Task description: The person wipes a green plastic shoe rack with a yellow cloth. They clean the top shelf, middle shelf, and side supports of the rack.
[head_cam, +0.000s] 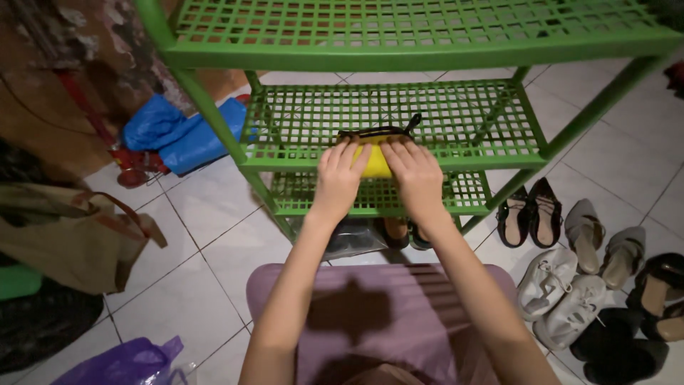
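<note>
We saw three tiers of one green plastic grid-mesh shoe rack [499, 146]. On the front edge of the middle tier lay a single small yellow pouch with a black zip and black strap [375, 158], its long axis running left to right along the shelf edge, the zip side facing the back and the strap loop rising at the right rear corner. Our left hand [338, 180] and right hand [417, 178] rested side by side on top of it, fingers stretched forward and curled lightly over the pouch, pressing it rather than closing around it; the thumbs were hidden, so we could not tell how firm the hold was.

To the right on the glossy white tiled floor [199, 242] we counted about five pairs of footwear: one pair of black strappy sandals [529, 212], one pair of grey flat slip-ons [604, 244], one pair of white soft shoes [563, 296], and darker pairs at the edge. Left of the rack lay one crumpled blue plastic bag [182, 135], one tan cloth bag [71, 235] and one purple plastic bag [125, 363].
</note>
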